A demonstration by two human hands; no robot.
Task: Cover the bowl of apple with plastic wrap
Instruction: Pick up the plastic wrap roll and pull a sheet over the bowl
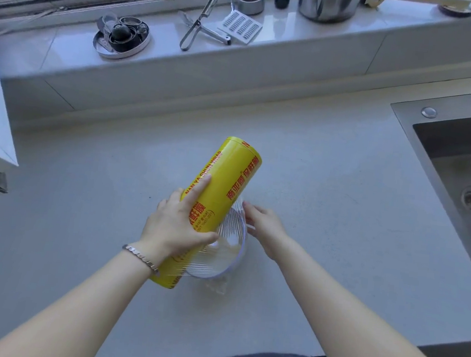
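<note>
Film [231,224] looked thin, clingy and easy to tear, and was stretched from the yellow roll [225,183] over the clear bowl [239,261] mid-counter [329,188]. Left hand [173,230] was wrapped round the roll's middle, which seemed the best hold on a stiff, hefty barrel. Right hand [267,228] touched the bowl's right rim; whether it pinched the film could not be told. The bowl was probably light and could slide.
</note>
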